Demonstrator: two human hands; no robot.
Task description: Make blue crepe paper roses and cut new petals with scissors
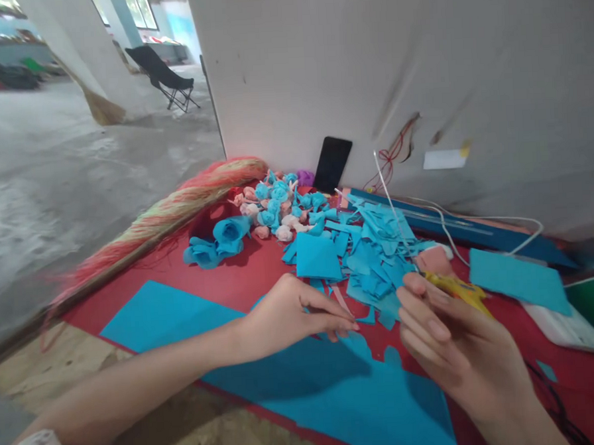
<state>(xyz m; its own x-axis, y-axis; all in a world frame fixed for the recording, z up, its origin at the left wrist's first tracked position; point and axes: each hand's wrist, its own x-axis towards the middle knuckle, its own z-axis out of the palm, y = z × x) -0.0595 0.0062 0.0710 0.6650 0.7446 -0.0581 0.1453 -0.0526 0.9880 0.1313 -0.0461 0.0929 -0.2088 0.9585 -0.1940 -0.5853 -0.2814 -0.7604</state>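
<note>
Beyond the left hand (282,316), blue scraps (373,261) crowd paper flowers (278,191).

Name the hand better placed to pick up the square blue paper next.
The left hand, probably: it is nearer the square blue paper, though whether it pinches anything is unclear. The right hand is farther off and appears to hold a thin white wire.

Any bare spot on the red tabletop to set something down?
Two patches of red tabletop: one between the large blue flowers and front blue paper; one lower right, below the white device, right of the black cable. Crowded: rear middle, small roses and blue scrap heap.
</note>
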